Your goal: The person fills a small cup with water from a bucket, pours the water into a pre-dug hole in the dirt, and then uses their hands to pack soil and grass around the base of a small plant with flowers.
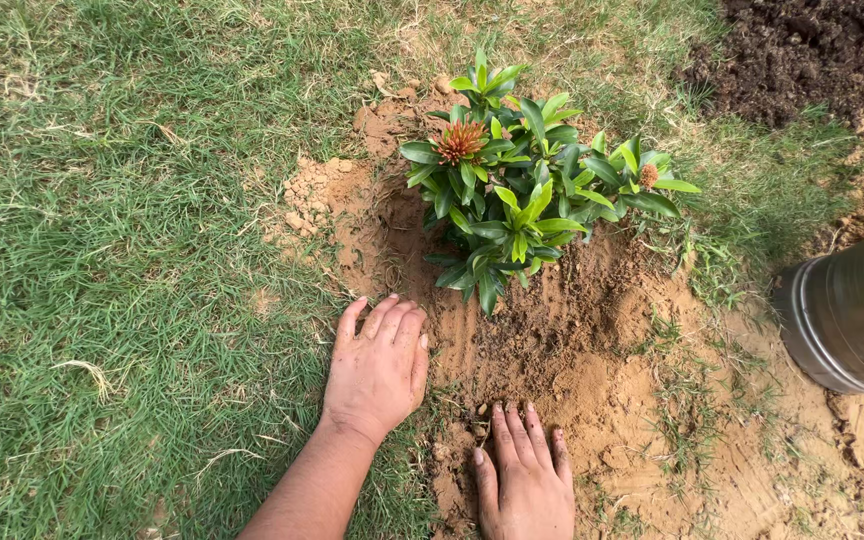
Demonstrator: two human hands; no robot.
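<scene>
A small leafy plant (527, 185) with an orange flower cluster (461, 141) stands upright in a patch of loose brown soil (562, 320) ringed by grass. My left hand (380, 364) lies flat, palm down, on the soil's left edge where it meets the grass, fingers together. My right hand (524, 475) rests flat on the dirt nearer me, fingers slightly spread and pointing toward the plant. Neither hand holds anything. Both lie below the plant, a short way from its leaves.
A dark metal bucket (847, 315) lies tilted at the right edge on sandy ground. A heap of dark soil (802, 55) sits at the top right. Grass (122, 250) covers the whole left side.
</scene>
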